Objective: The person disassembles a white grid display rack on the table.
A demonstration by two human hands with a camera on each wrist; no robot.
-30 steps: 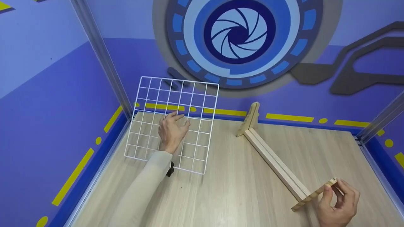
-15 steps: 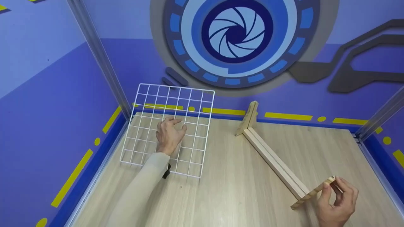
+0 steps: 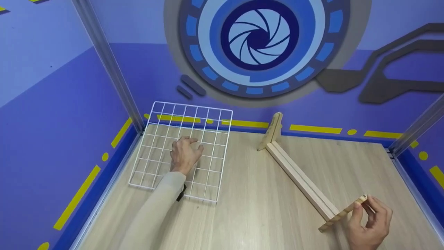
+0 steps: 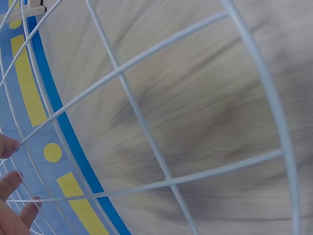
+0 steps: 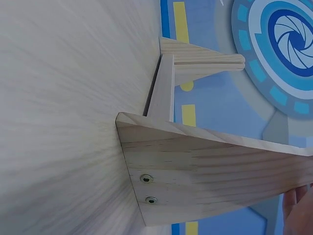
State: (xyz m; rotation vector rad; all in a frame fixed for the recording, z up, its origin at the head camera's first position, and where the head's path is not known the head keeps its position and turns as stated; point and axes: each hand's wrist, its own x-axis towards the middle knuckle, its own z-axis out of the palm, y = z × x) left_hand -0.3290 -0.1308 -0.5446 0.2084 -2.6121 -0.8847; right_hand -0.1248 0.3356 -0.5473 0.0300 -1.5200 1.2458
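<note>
A white wire grid panel (image 3: 193,106) leans over the left part of the table. My left hand (image 3: 184,156) holds it near its middle, fingers curled at the wires, as the left wrist view also shows with the fingertips (image 4: 13,183) among them. On the right, a wooden stand lies diagonally, its grooved beam (image 3: 302,180) joining two end boards. My right hand (image 3: 370,220) pinches the narrow upper tip of the near end board (image 3: 341,214). Two hex-socket bolts (image 5: 146,179) sit in that board's outer face. The far end board (image 3: 274,131) stands near the back wall.
A wood-grain table (image 3: 249,194) is bounded by blue printed walls. Metal posts (image 3: 111,66) rise at the back corners. A strip of bare tabletop lies between the panel and the stand.
My left hand and the grid panel have moved down and toward me, slightly left, the panel's top edge dropping. The right hand and wooden stand look the same.
</note>
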